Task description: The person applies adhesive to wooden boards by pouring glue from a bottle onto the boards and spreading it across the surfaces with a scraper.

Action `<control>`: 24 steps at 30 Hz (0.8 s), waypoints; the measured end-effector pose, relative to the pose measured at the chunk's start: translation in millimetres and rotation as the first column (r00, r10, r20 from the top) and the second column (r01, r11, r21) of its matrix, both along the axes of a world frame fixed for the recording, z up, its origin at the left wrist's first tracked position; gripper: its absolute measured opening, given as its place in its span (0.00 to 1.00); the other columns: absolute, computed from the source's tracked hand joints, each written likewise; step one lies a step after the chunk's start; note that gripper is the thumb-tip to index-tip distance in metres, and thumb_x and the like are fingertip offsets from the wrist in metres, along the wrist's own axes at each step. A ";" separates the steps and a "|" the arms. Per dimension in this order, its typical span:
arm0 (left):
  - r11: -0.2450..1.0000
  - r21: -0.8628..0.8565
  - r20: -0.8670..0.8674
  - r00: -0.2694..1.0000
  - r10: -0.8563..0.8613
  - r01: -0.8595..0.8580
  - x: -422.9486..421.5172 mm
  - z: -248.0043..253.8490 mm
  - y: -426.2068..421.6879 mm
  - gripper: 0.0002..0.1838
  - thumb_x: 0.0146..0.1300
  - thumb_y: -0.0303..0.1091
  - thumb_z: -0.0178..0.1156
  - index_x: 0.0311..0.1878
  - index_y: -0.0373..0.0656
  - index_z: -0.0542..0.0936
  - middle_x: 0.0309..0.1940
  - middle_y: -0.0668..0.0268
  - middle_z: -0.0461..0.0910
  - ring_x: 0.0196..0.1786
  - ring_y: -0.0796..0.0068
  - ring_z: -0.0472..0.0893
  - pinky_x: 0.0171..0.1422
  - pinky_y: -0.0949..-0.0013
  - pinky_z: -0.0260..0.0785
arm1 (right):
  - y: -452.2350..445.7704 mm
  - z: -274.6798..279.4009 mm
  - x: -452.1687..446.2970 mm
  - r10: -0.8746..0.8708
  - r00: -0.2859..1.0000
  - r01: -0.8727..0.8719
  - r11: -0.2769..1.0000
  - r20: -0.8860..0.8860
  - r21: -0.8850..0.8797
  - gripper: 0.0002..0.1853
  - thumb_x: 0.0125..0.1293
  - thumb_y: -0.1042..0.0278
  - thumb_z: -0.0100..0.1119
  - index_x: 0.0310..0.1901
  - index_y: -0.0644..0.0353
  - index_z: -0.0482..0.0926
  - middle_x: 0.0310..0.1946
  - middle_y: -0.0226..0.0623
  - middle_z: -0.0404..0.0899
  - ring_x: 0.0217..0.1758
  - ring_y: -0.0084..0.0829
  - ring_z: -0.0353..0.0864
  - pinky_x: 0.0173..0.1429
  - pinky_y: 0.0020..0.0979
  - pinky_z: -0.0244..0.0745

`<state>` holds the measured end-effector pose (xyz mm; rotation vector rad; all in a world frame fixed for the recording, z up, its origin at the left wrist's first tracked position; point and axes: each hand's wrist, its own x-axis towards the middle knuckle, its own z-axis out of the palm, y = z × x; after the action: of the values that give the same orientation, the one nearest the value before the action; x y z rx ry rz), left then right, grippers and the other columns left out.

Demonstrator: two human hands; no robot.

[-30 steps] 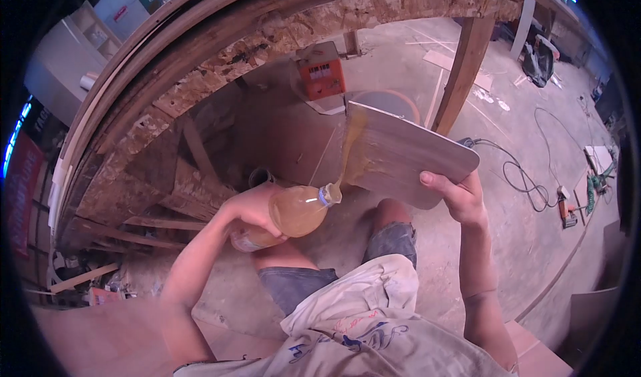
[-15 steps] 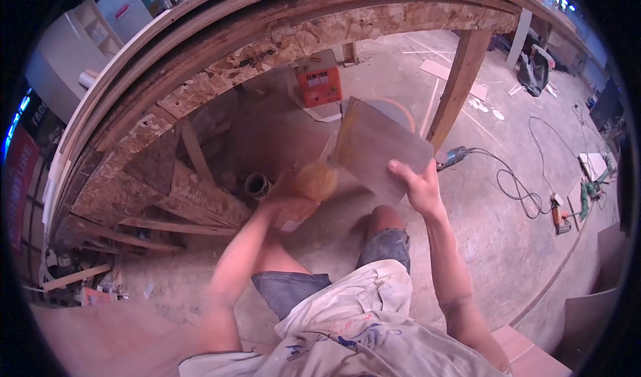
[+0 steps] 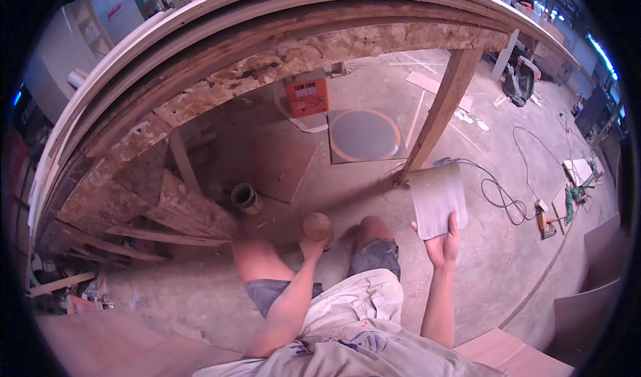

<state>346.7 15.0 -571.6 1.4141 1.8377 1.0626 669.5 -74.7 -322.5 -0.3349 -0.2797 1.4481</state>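
Observation:
My left hand (image 3: 312, 249) is wrapped round a yellowish-brown container (image 3: 318, 226) above the floor between my knees. Its round end faces up; most of its body is hidden by the hand and by the angle. Out to the right, my right hand (image 3: 442, 247) grips the lower edge of a thin, pale rectangular sheet (image 3: 439, 200), thumb on one side. The sheet is held up beside the wooden table leg (image 3: 444, 107), apart from the container.
A curved-looking workbench edge (image 3: 320, 33) spans above. Beneath stand an open can (image 3: 245, 198), an orange-red box (image 3: 308, 97) and a dark square panel with a ring (image 3: 366, 135). Cables (image 3: 497, 193) and an orange-handled tool (image 3: 546, 225) lie on the right floor.
My right hand has swung the sheet right and down, away from the container. My left hand has moved slightly right and lower, still holding the container. The square panel on the floor is now uncovered.

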 end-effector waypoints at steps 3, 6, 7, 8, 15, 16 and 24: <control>0.999 -0.042 -0.021 1.000 -0.024 0.023 3.3 21.6 -10.1 0.36 0.37 0.50 0.77 0.48 0.37 0.79 0.47 0.53 0.81 0.52 0.57 0.80 0.56 0.60 0.73 | -27.0 -0.2 9.4 -0.073 0.997 0.076 0.995 0.038 -0.067 0.32 0.72 0.42 0.41 0.71 0.49 0.55 0.72 0.36 0.55 0.73 0.43 0.56 0.65 0.72 0.51; 0.976 -0.215 -0.079 0.995 -0.063 0.045 5.2 36.8 -10.4 0.38 0.34 0.54 0.77 0.46 0.37 0.80 0.46 0.52 0.82 0.51 0.55 0.81 0.55 0.61 0.74 | -51.0 18.3 11.2 -0.074 0.997 0.071 0.982 0.013 0.176 0.39 0.67 0.34 0.42 0.73 0.48 0.51 0.74 0.35 0.50 0.75 0.45 0.51 0.64 0.75 0.45; 0.956 -0.277 -0.086 0.989 -0.119 0.091 -2.9 35.2 -11.5 0.39 0.33 0.55 0.77 0.47 0.37 0.80 0.46 0.51 0.82 0.51 0.54 0.81 0.55 0.62 0.74 | -58.0 22.2 11.7 -0.107 0.994 0.109 0.981 -0.021 0.163 0.45 0.62 0.27 0.42 0.74 0.46 0.48 0.75 0.35 0.45 0.77 0.47 0.44 0.65 0.77 0.36; 0.932 -0.338 -0.094 0.980 -0.173 0.132 -13.9 34.7 -12.0 0.41 0.32 0.56 0.77 0.48 0.36 0.80 0.46 0.51 0.82 0.51 0.54 0.81 0.55 0.62 0.73 | -65.3 25.2 11.7 -0.108 0.994 0.098 0.970 0.032 0.223 0.46 0.61 0.26 0.41 0.74 0.45 0.48 0.75 0.35 0.44 0.77 0.47 0.43 0.65 0.77 0.37; 0.890 0.353 -0.049 0.956 -0.290 0.289 -80.9 398.1 -66.5 0.21 0.46 0.32 0.74 0.44 0.38 0.80 0.42 0.64 0.81 0.46 0.74 0.80 0.52 0.69 0.73 | -67.4 20.9 20.6 -0.143 0.990 0.138 0.929 -0.010 0.344 0.44 0.62 0.29 0.43 0.74 0.47 0.50 0.76 0.36 0.42 0.78 0.48 0.38 0.65 0.78 0.29; 0.680 0.692 -0.252 0.964 -0.088 0.243 -103.0 442.0 -67.5 0.24 0.46 0.31 0.73 0.47 0.40 0.77 0.44 0.65 0.78 0.53 0.71 0.77 0.57 0.65 0.71 | -60.9 20.9 25.9 -0.099 0.994 0.074 0.918 0.045 0.391 0.44 0.63 0.30 0.43 0.73 0.47 0.50 0.76 0.36 0.42 0.78 0.48 0.39 0.65 0.78 0.30; 0.422 0.868 -0.487 0.609 0.627 0.260 -191.5 587.1 -17.2 0.30 0.45 0.36 0.76 0.53 0.41 0.78 0.51 0.62 0.79 0.57 0.68 0.76 0.63 0.64 0.65 | -23.6 25.0 13.3 0.003 0.999 -0.016 0.916 0.031 0.400 0.40 0.64 0.32 0.42 0.74 0.42 0.50 0.76 0.33 0.44 0.77 0.48 0.41 0.62 0.80 0.35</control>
<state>155.2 -2.2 15.5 2.7066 2.1111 2.0155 682.8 -98.3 -297.5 -0.0204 -0.5932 1.3576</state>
